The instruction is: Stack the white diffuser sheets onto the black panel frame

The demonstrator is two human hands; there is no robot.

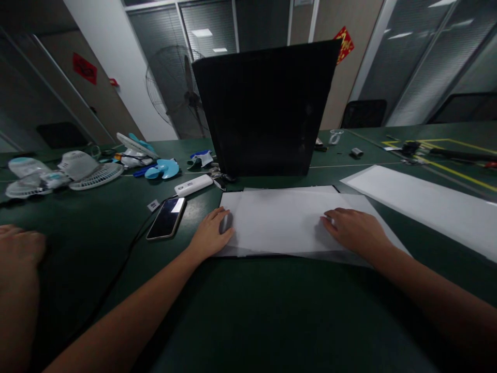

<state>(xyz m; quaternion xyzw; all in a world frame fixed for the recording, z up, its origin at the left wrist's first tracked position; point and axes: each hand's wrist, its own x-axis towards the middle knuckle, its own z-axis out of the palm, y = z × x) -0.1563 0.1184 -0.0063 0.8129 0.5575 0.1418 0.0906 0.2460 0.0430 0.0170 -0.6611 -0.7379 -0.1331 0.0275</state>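
Plainly, from my remote seat, the work lies in the middle of the green table [248, 316]: a loose stack of white paper [279, 220], flat and squarely in front of the wearer, its layers not quite lined up and fanning out to the right. My left hand [212, 230] rests on the stack's left edge, thumb spread from the curved fingers, a narrow gap between them and nothing visible in it; I'd judge it is there to steady the sheets. My right hand [355, 228] lies over the right part, fingers bent and tips close together. I cannot tell whether they pinch a sheet or something small. With the hands on opposite sides, the paper should be less apt to skid. Just beyond it stands a black panel [267, 111], blocking part of the far side. The phone [166, 217] and white gadget [193, 185] sit left of the stack, probably to leave it room; another sheet [430, 210] lies right. Someone else's hand [21, 243] shows at the left border, well apart from mine.
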